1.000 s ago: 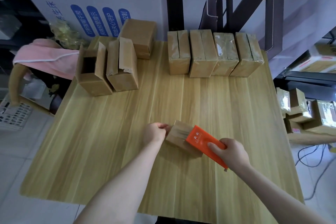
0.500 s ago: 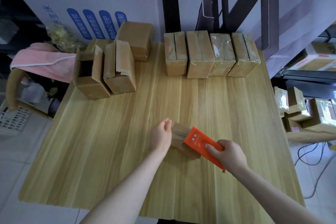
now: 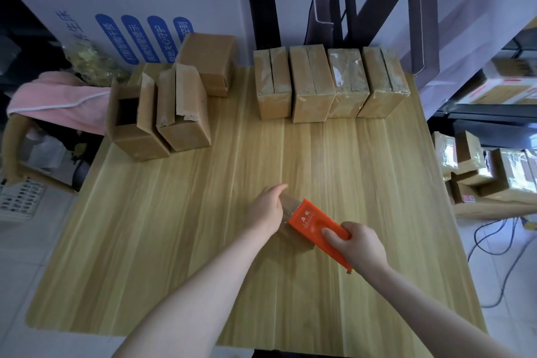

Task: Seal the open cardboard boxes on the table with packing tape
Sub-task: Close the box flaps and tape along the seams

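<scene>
1. Cardboard box (image 3: pixel 295 241) sits on the table (image 3: pixel 174 241), toward the front of the middle, mostly covered from my view.
2. Left hand (image 3: pixel 267 209): I read the fingers as straight, flat against the box's left end.
3. Right hand (image 3: pixel 361 247) grips the orange tape dispenser (image 3: pixel 315 225), which lies across the box top.
4. 4 taped boxes (image 3: pixel 328 87) stand in a row at the back edge; open boxes (image 3: pixel 139 128) are back left.

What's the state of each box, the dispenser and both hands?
left hand: fingers straight, pressing on the small box
right hand: grips the orange tape dispenser
orange tape dispenser: laid on top of the small box
small box: closed
leftmost box: open, flaps up
box beside it: flaps folded over but lifting, unsealed
four back-row boxes: closed, taped
</scene>
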`<state>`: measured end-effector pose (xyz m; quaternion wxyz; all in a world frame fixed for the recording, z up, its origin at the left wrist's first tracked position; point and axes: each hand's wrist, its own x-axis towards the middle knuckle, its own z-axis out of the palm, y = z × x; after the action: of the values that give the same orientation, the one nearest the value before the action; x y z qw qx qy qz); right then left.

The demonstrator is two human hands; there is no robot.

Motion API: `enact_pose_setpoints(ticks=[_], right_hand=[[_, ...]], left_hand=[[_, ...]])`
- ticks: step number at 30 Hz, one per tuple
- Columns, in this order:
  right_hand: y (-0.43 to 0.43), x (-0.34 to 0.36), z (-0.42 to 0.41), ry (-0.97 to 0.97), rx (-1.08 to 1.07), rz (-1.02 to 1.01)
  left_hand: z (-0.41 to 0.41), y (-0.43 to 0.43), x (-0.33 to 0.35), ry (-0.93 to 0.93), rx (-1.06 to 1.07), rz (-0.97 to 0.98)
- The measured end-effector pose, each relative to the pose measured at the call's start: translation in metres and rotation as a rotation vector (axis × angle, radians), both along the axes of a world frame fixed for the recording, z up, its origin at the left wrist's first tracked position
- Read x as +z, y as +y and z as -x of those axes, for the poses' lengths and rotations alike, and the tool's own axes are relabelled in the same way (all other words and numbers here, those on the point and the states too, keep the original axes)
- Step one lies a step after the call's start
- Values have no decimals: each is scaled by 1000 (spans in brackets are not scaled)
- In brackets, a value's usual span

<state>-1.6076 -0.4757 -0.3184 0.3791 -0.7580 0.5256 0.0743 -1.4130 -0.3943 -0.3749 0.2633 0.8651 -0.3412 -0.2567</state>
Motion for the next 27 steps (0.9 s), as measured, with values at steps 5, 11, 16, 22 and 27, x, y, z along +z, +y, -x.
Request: enact_pose_setpoints(ticks=[5,11,16,22,27], right_hand=[[0,-6,2,14,1,17],[-3,-12,4,30,31,34],[-10,-12,13,-10,76,24],[-32,-19,98,68,-6,-40],[-32,-12,85,216,70,17]], left_hand=[[6,-13,8,67,128,-77],[9,-28,-5,-261,48,-213],[8,-28,-8,-253,36,-199],[8,-28,-12,-252,65,-219],[10,-26,-13,-260,71,-202]])
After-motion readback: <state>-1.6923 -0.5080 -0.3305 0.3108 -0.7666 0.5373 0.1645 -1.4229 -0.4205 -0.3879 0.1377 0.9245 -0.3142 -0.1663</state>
